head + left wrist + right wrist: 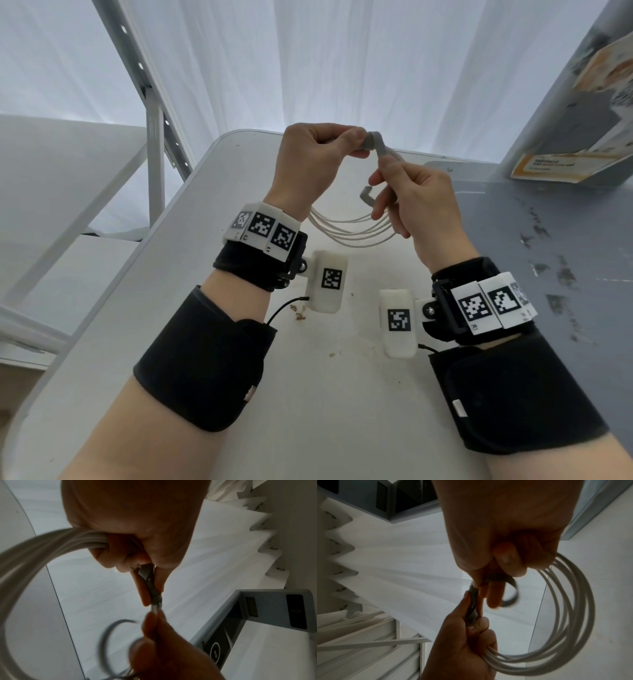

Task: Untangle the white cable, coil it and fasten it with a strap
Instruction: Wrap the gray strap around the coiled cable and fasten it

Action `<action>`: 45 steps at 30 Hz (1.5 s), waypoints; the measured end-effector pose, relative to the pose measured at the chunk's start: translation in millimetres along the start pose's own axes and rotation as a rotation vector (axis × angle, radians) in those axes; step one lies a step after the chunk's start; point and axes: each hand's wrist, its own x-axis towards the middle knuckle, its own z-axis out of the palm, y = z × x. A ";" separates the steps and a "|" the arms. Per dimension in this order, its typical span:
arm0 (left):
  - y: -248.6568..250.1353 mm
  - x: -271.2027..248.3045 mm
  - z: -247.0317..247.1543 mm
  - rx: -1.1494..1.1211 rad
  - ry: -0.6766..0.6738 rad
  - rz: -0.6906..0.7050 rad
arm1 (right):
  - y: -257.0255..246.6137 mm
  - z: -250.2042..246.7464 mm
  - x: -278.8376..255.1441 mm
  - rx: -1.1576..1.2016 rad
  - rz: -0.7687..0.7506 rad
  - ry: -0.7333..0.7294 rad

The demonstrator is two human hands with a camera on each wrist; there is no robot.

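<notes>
The fastening step was in hand, by the look of it: the white cable (pixel 352 230) was already coiled and hung in loops below both hands, above the tabletop (pixel 342 394). The right hand (pixel 416 202) pinched the free tail of the grey strap (pixel 375 141) between thumb and forefinger, its other fingers loosely curled, with a curl of strap hanging under it. Just beyond, the left hand (pixel 317 161) was clenched round the gathered strands and pinched the wrapped part of the strap at its fingertips. Next, I judge, the tail needed pulling taut and pressing onto the wrap without letting the loops slip.
</notes>
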 end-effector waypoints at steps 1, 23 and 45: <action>1.8 -0.7 0.9 -0.014 -0.003 -0.008 | -0.1 -0.1 -0.3 -0.004 0.017 -0.019; 11.2 -11.8 9.6 -0.069 -0.024 -0.134 | 1.1 -2.2 1.0 0.026 0.122 0.068; 23.9 -22.5 11.7 -0.098 -0.040 -0.160 | 0.1 2.6 3.4 0.083 0.121 0.138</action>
